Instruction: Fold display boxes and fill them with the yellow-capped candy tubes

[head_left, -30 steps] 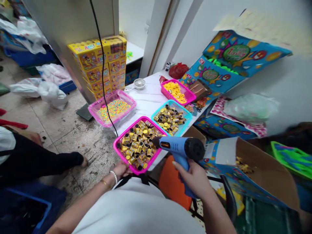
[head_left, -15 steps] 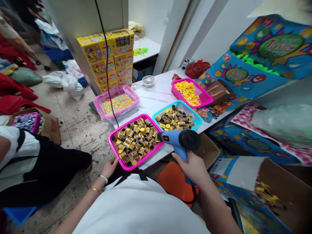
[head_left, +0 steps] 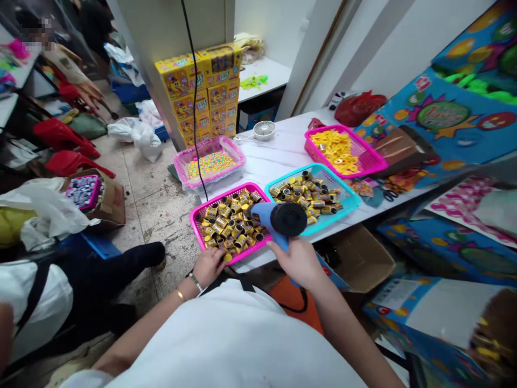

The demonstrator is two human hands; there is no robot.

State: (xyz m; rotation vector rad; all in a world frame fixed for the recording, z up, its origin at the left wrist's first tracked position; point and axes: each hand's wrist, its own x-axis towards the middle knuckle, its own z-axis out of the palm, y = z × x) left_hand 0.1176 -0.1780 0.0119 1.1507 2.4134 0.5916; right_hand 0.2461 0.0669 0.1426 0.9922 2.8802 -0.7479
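My right hand [head_left: 301,261] is wrapped round the handle of a blue heat gun [head_left: 264,215] with a black rear cap. Its nozzle points left, over the small yellow containers [head_left: 226,218] heaped in a pink basket [head_left: 195,229]. Some of these have dark open-looking ends, others yellow caps. At the basket's near left corner, my left hand [head_left: 209,265] is closed over the rim, fingertips by the nearest containers. Just right stands a turquoise basket [head_left: 347,209] with more of the same containers.
Behind are a pink tray [head_left: 180,170] of coloured beads, a small white fan [head_left: 264,130], stacked yellow boxes [head_left: 186,91] and a pink basket [head_left: 374,156] of yellow pieces. Scissors [head_left: 388,191] lie right. A cord [head_left: 194,70] hangs down. A co-worker's leg [head_left: 133,264] is at left.
My left hand has shifted from the basket's outer edge onto its near corner, fingers over the rim. The heat gun has moved left across the containers. The view has turned slightly.
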